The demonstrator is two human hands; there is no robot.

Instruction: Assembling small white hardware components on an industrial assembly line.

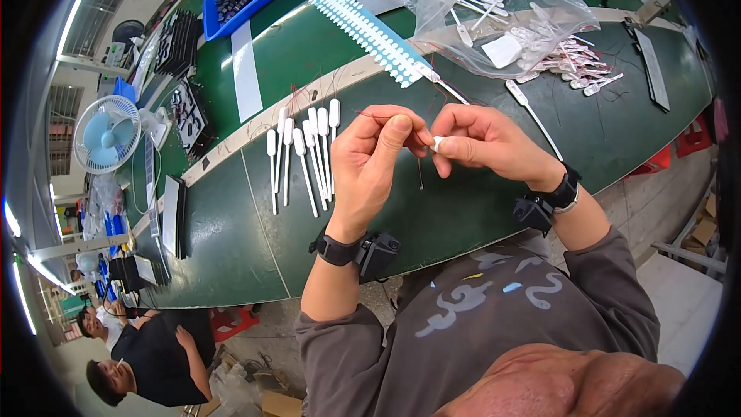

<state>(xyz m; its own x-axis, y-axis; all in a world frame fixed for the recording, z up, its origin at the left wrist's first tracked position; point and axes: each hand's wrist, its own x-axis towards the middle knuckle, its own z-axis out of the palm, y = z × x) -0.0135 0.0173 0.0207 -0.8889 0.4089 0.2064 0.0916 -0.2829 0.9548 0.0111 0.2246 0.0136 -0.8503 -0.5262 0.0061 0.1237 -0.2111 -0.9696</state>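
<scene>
My left hand [370,162] is closed in a pinch, thumb against forefinger, with thin red wire showing at its fingertips. Close beside it, my right hand [482,139] grips a small white piece [438,144] between thumb and finger; most of that piece is hidden. A loose wire end hangs below the fingertips. Left of my hands, several white paddle-shaped pieces with long thin stems [299,150] lie in a row. Just beyond my hands is a light-blue strip with rows of white rounded stickers [367,31]. A single stemmed white piece [532,117] lies past my right hand.
A pile of white pieces with red wires [571,66] lies at the right, partly under a clear plastic bag [494,23]. Farther back stands a blue tray [220,29] of black parts. A fan [108,133] and two people are at the left.
</scene>
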